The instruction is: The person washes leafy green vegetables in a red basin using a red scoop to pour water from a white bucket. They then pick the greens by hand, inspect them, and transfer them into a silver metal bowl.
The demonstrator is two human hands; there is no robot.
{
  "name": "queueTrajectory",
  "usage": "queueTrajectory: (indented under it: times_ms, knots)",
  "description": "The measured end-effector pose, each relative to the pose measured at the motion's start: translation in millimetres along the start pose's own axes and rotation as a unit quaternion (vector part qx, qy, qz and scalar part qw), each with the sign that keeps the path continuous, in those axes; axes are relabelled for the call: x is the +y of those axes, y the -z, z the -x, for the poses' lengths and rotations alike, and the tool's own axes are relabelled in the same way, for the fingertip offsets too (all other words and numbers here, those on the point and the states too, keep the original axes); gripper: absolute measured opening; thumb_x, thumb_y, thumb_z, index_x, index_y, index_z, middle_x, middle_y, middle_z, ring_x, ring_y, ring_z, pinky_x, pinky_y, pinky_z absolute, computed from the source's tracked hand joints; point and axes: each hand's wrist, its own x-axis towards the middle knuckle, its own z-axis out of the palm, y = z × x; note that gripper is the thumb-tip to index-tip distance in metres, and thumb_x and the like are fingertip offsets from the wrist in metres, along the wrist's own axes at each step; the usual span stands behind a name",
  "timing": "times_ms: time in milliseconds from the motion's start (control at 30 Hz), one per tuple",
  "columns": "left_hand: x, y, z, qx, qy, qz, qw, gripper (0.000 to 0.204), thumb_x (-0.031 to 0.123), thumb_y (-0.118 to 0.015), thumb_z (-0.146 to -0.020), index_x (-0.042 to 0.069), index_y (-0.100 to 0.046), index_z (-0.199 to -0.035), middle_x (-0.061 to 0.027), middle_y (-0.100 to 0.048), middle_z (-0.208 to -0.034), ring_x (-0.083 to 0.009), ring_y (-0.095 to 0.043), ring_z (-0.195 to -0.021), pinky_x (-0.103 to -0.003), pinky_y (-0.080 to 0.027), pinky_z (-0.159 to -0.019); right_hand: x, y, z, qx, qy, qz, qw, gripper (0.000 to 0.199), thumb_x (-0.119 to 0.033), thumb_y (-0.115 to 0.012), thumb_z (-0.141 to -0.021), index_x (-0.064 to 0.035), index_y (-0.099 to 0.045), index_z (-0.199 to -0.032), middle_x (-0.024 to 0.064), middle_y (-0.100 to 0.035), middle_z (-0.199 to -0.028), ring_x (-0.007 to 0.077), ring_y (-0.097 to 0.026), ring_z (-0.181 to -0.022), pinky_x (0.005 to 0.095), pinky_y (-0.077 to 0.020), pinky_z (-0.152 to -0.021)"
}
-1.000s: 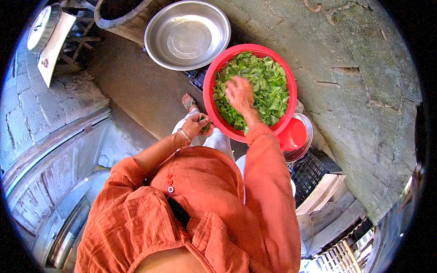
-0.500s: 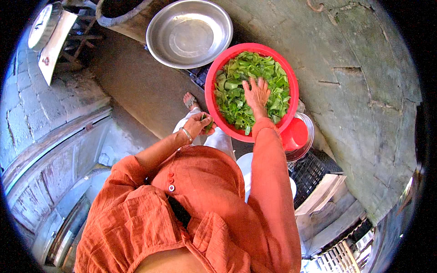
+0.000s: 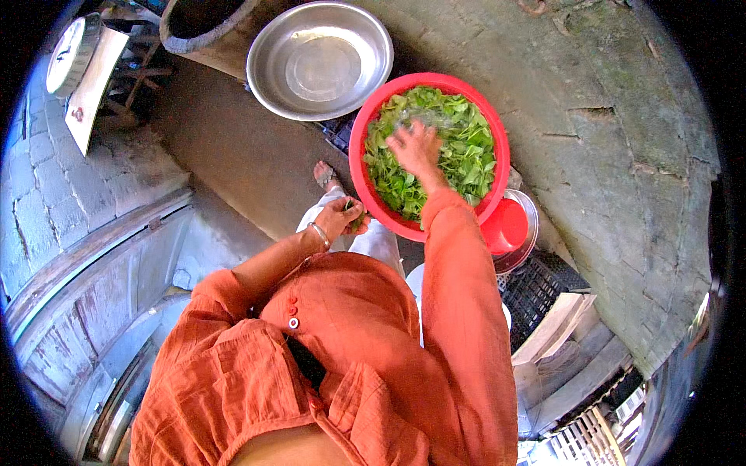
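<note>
Right hand (image 3: 420, 149) outstretched (slightly blurred); left hand (image 3: 337, 219) loosely curled.

The right hand (image 3: 416, 147) touches green leaves (image 3: 464, 155) in a red basin (image 3: 501, 151).

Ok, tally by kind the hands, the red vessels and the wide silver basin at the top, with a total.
Hands: 2 (left hand, right hand)
Red vessels: 2 (large basin, small container)
Silver basin: 1
Total: 5
</note>
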Motion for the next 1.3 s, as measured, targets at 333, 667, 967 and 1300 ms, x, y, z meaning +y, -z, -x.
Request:
queueTrajectory:
  times_ms: [333,667,967,1300]
  knots:
    - [1.9,7.0,1.1,-0.011,-0.014,0.016,1.000,0.015,0.018,-0.050,-0.089,0.006,-0.051,-0.095,-0.0087,-0.061,-0.085,-0.0176,-0.061,-0.073,-0.033,-0.053,-0.070,6.7,-34.6,25.9,0.033,0.025,0.014,0.999,0.044,-0.051,-0.044,-0.082,-0.0194,-0.058,-0.109,0.0099,-0.045,-0.121,0.0347,-0.033,-0.117,0.0503,-0.0244,-0.095]
    - [-3.7,5.0,-2.4,-0.008,0.002,0.007,1.000,0.016,0.019,-0.050,-0.089,0.005,-0.052,-0.095,-0.0087,-0.061,-0.084,-0.0175,-0.061,-0.072,-0.033,-0.053,-0.069,10.2,24.8,-26.2,0.124,-0.028,-0.047,0.991,0.041,-0.038,-0.051,-0.079,-0.0182,-0.052,-0.116,0.0122,-0.036,-0.127,0.0359,-0.040,-0.110,0.0484,-0.0360,-0.088]
    - [-1.7,11.7,-1.5,-0.001,-0.007,0.008,1.000,0.015,0.020,-0.051,-0.089,0.005,-0.052,-0.093,-0.0082,-0.061,-0.084,-0.0174,-0.061,-0.071,-0.034,-0.053,-0.069,40.4,15.7,11.7,0.015,0.094,0.013,0.995,0.040,-0.040,-0.050,-0.083,-0.0227,-0.052,-0.118,0.0067,-0.036,-0.132,0.0326,-0.034,-0.115,0.0502,-0.0222,-0.097]
    - [-4.6,5.9,2.6,-0.001,0.005,0.008,1.000,0.014,0.018,-0.050,-0.089,0.005,-0.051,-0.093,-0.0084,-0.061,-0.083,-0.0176,-0.061,-0.072,-0.033,-0.054,-0.069,28.8,-3.8,30.2,0.022,0.042,-0.007,0.999,0.032,-0.033,-0.053,-0.079,-0.0117,-0.057,-0.103,0.0076,-0.049,-0.116,0.0244,-0.042,-0.107,0.0439,-0.0285,-0.091]
